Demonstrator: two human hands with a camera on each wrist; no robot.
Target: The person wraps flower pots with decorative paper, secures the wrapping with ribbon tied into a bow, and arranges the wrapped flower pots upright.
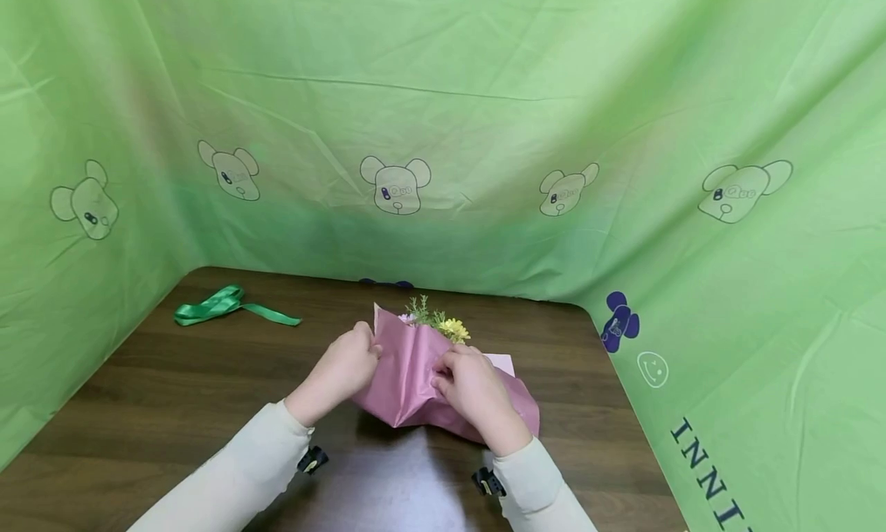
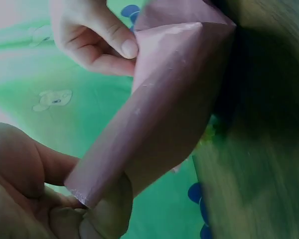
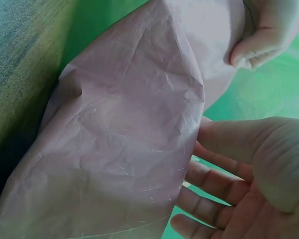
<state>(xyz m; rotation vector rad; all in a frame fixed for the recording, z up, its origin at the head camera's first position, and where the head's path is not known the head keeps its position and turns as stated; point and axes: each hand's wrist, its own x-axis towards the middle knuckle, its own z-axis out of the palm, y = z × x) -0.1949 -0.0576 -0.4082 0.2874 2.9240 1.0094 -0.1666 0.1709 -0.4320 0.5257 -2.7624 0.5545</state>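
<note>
Pink wrapping paper (image 1: pixel 408 355) is folded around a small bunch of flowers. Above its top edge show a yellow flower (image 1: pixel 453 330) and green sprigs (image 1: pixel 424 310); the stems are hidden inside. At the paper's left side, my left hand (image 1: pixel 346 363) pinches an edge, and the left wrist view shows that paper corner (image 2: pixel 97 179) between its curled fingers and thumb. My right hand (image 1: pixel 474 386) lies over the right part. In the right wrist view its thumb and index finger pinch the paper's edge, with the other fingers behind.
A loosely looped green ribbon (image 1: pixel 214 305) lies at the back left of the brown wooden table (image 1: pixel 263 363). A pale sheet corner (image 1: pixel 504 363) shows behind the right hand. Green cloth (image 1: pixel 415 240) printed with bear heads surrounds the table at the back and sides.
</note>
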